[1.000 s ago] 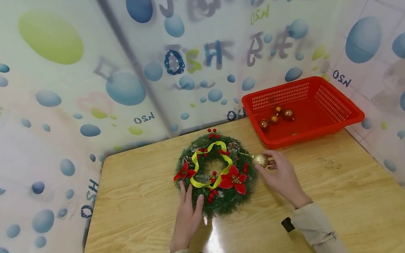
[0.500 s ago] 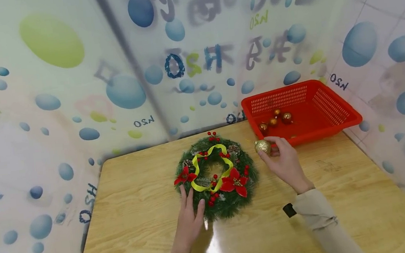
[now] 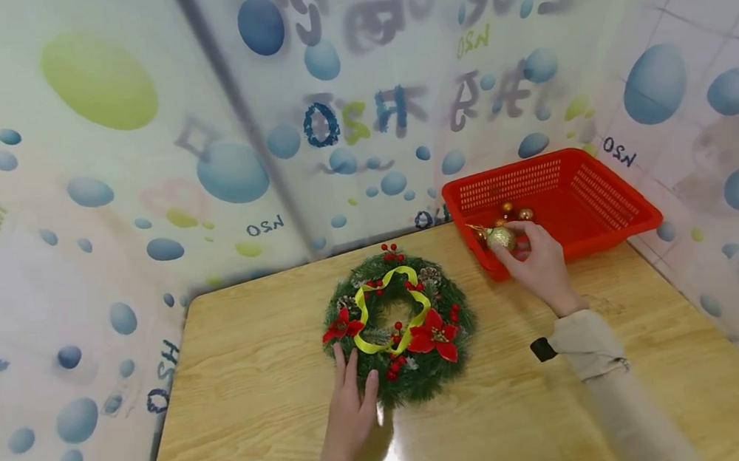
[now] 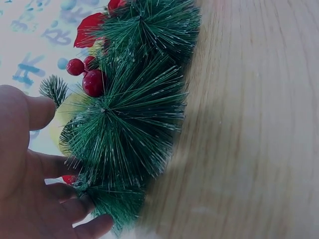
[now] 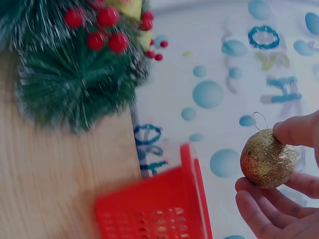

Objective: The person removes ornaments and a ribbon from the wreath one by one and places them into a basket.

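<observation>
Between thumb and fingers, my right hand [image 3: 538, 262] holds a gold glitter bauble [image 5: 268, 159] with a thin wire loop at its top. In the head view this bauble overlaps the near left rim of the red basket. My left hand [image 3: 351, 414] lies at the lower left edge of a green Christmas wreath [image 3: 424, 377], its fingers extended over the needles. The wreath carries red poinsettias [image 3: 434, 335], red berries [image 4: 93, 82], pinecones and a yellow ribbon [image 3: 362, 313] looped around its centre. The left wrist view shows the thumb and fingers spread around the wreath's side.
The red plastic basket [image 3: 617, 232] stands at the back right of the wooden table [image 3: 245, 391], with several small gold baubles [image 3: 525, 213] in its left part. Behind the table hangs a patterned wall covering [image 3: 395, 154] with blue and green dots.
My right hand has carried the gold bauble away from the wreath's right edge, up and right to the basket's rim. The left hand stays at the wreath.
</observation>
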### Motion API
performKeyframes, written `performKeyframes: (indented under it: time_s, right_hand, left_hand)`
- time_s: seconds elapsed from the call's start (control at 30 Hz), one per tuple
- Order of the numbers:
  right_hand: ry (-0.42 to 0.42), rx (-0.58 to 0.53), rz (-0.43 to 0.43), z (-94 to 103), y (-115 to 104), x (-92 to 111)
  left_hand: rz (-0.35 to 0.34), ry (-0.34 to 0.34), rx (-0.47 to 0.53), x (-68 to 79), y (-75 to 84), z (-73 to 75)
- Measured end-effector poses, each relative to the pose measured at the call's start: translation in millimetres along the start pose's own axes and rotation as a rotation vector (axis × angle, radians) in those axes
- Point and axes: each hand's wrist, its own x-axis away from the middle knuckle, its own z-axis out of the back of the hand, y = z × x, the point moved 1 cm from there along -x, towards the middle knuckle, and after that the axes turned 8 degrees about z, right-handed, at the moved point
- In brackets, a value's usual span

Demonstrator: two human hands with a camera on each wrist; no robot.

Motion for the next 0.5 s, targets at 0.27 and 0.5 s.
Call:
performKeyframes:
  time_s: [0.27,0.5]
  right_hand:
    - [-0.053,0.065,-0.021,17.3,16.1,-19.2]
    - [-0.071,0.134,-0.037,31.1,31.4,-36.2]
  left_hand:
    - [-0.017,0.022,-0.021,3.1,2.8,-0.7]
    - [-0.010,0.028,-0.030,7.2,2.7,-1.9]
